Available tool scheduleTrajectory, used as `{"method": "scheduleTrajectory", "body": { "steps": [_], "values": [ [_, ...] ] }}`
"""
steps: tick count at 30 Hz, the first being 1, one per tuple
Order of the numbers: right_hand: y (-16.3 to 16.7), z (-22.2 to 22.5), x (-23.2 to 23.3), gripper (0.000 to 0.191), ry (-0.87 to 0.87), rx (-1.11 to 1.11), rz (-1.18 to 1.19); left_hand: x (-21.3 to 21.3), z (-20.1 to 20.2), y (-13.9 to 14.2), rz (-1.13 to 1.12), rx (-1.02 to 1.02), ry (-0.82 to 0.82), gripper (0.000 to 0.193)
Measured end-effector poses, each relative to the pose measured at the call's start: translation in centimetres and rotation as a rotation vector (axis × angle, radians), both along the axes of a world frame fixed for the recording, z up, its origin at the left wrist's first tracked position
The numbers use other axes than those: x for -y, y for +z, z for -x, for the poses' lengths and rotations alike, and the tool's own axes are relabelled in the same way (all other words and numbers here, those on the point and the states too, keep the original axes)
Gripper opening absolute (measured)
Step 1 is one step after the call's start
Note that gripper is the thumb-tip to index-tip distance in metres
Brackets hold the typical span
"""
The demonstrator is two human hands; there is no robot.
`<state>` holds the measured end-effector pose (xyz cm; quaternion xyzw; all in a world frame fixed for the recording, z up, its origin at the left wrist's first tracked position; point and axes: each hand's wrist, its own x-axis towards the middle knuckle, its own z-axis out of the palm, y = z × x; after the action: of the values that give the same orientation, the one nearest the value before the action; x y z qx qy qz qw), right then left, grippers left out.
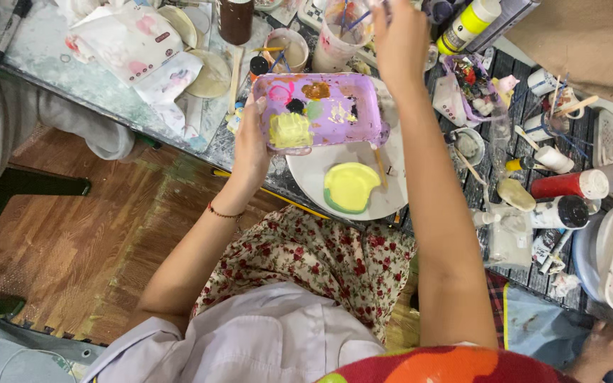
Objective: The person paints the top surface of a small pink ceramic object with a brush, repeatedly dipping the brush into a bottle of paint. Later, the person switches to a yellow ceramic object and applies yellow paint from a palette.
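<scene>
Left hand (251,145) grips the purple paint-smeared tray (318,108) by its edge above the white plate (306,177); right hand (400,39) reaches toward the brush cup (343,32), grip apparently closed but unclear.

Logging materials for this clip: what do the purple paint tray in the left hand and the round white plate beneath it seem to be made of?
Purple tray: likely thin moulded plastic, with rounded corners, a raised rim and a slight sheen under the paint. White plate: smooth and glossy, ceramic or hard plastic; cannot tell which.
</scene>
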<state>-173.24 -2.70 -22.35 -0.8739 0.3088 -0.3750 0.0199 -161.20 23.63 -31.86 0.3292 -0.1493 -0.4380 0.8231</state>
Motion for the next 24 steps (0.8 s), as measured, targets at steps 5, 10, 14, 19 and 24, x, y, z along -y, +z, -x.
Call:
{"method": "scheduleTrajectory", "body": {
  "steps": [5, 10, 14, 19, 24],
  "values": [
    [-3.6, -0.7, 3.2, 0.016, 0.186, 0.133, -0.157, 1.6, -0.4, -0.5, -0.113, -0.007, -0.054, 0.064],
    [-2.1, 4.2, 2.5, 0.016, 0.024, 0.398, 0.022, 1.8, -0.5, 0.2, -0.028, 0.081, -0.065, 0.062],
    [1.6, 10.0, -7.2, 0.019, 0.264, 0.801, -0.603, 1.4, 0.5, 0.9, 0.011, 0.125, -0.068, 0.064],
    [2.0, 16.6, -21.9, 0.020, 0.052, 0.593, -0.387, -0.9, 5.3, 2.0, 0.107, 0.155, -0.062, 0.068],
    [-2.4, 21.6, -28.1, 0.010, 0.190, 0.619, -0.159, -6.0, 11.7, 2.6, 0.073, 0.075, -0.275, 0.067]
  ]
}}
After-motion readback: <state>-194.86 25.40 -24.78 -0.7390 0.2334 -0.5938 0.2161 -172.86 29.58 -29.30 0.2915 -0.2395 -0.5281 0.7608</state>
